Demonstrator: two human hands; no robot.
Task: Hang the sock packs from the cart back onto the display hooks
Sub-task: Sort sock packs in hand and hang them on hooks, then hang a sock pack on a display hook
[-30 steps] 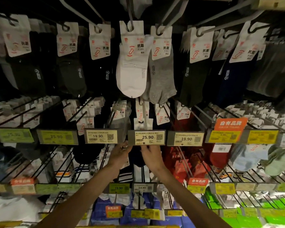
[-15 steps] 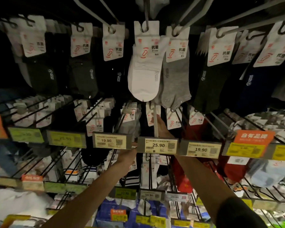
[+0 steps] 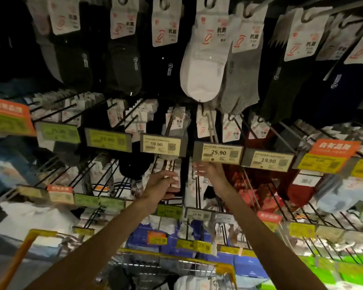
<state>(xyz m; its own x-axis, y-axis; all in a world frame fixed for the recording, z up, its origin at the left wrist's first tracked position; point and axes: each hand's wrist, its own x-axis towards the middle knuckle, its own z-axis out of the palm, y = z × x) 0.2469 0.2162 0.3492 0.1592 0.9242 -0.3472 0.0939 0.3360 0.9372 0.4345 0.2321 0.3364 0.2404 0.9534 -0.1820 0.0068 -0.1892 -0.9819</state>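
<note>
One wide-angle camera, worn on the head, gave the only view. It faced the hooks head-on and close, near enough for both outstretched arms to reach them. The arms ran up from the bottom edge, and the left hand and right hand met just below mid-frame. The middle row's price tags sat level with the lens and were readable. The top row's socks hung overhead and were seen from slightly beneath, while the lower rows fell away below. The cart showed only its yellow rim along the bottom edge, right under the camera. The picture's edges were bowed and blurred.
</note>
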